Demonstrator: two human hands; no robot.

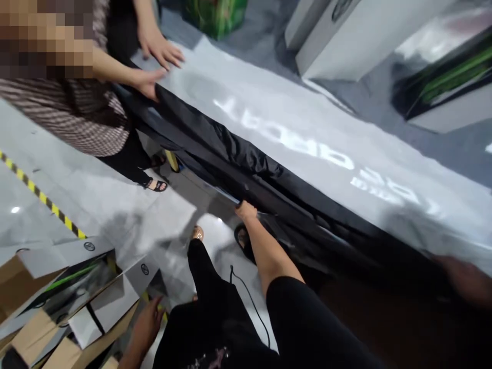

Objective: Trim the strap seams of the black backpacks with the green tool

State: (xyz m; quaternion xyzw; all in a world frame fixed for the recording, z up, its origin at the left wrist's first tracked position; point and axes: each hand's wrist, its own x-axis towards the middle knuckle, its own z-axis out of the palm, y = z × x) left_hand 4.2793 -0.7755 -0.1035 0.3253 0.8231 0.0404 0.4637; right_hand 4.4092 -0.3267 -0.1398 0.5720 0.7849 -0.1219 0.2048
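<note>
A long sheet of fabric, with a pale printed face (261, 87) and a black border (226, 143), runs diagonally across the view. My right hand (246, 210) is closed on the lower edge of the black fabric, beside a thin pale rail. My left hand (149, 319) hangs low by the cardboard boxes, its fingers loosely apart and holding nothing I can see. A co-worker's hands (159, 51) lie on the fabric's upper left end. Another person's hand (463, 279), blurred and dark, rests at its right end.
Open cardboard boxes (96, 302) crowd the lower left. Yellow-black tape (42, 197) crosses the pale floor. A thin black cable (253, 302) lies by my legs. White boxes (338, 46) and a green-and-black box (453, 72) stand beyond the fabric.
</note>
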